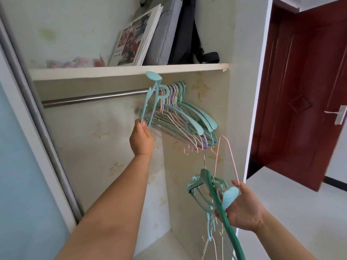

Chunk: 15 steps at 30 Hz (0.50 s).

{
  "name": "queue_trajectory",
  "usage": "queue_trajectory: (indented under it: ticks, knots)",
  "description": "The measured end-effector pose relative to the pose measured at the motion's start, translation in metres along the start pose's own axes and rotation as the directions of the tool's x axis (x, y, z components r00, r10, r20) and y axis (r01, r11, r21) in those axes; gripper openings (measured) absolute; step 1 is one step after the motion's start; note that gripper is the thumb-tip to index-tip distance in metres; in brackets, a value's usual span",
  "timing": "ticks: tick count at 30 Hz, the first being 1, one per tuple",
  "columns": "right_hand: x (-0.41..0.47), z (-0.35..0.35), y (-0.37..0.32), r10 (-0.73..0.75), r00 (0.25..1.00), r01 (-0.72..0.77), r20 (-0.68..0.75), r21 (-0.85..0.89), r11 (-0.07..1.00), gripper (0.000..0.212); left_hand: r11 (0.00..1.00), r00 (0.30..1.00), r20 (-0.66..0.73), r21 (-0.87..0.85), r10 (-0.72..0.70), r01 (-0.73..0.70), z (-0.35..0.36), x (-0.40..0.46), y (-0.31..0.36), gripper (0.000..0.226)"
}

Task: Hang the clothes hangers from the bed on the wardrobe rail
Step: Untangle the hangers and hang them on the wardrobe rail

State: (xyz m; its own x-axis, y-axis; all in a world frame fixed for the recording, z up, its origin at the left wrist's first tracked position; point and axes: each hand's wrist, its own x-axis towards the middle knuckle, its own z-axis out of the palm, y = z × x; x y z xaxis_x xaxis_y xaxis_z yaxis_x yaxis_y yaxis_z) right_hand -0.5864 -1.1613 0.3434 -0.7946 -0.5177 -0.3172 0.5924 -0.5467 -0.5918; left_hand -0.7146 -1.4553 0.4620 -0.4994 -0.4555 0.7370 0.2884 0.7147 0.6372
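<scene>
A metal wardrobe rail (90, 98) runs under the shelf. Several teal, pink and purple hangers (187, 121) hang bunched at its right end. My left hand (141, 139) is raised and pinches the lower end of a light teal hanger (153, 94), which stands nearly upright with its hook at the rail and its top end by the shelf edge. Lower right, my right hand (242, 207) grips a bundle of hangers (208, 194): teal plastic ones, a dark green one (225, 222) and a pink wire one (228, 158).
The wardrobe shelf (122, 71) above the rail carries a leaning white book (135, 38), a grey and black backpack (178, 29) and pink cloth. A sliding door frame (35, 119) lies to the left. A dark red room door (300, 91) stands open at right.
</scene>
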Motion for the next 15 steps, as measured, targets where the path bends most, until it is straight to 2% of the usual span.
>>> queue_trajectory:
  ticks: [15]
  knots:
    - [-0.005,0.01,-0.005,0.016,0.999,-0.016,-0.045,-0.004,1.0,0.065,0.992,0.98,-0.154,-0.049,-0.122,0.116,0.021,0.014,-0.029,0.023]
